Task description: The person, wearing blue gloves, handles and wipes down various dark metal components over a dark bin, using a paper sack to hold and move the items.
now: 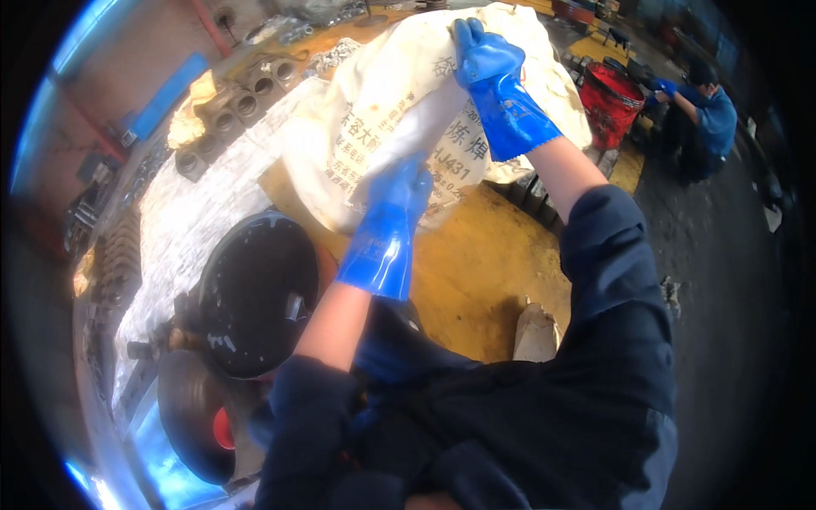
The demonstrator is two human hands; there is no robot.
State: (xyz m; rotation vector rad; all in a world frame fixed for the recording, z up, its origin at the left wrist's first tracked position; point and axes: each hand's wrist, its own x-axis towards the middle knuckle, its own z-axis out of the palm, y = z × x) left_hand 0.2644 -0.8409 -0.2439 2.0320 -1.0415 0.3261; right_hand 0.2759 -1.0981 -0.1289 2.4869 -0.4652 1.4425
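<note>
A big off-white woven sack [340, 161] with dark printing is spread out in front of me, its surface creased. My right hand [489, 59], in a blue rubber glove, is closed on the sack near its far edge. Nearer to me, my left hand [398, 191], in a matching glove, is closed against the lower part of the sack; its fingers are partly blurred. A smooth pale strip of the sack stretches between the two hands. What lies under the sack is hidden.
A black round lid or drum top [259, 293] stands at my left. Beyond it are several grey metal tube parts [246, 104] on a pale sheet [191, 221]. A red bucket [610, 100] stands at the right, near a crouching person [714, 119]. Yellowish floor [467, 263] lies below.
</note>
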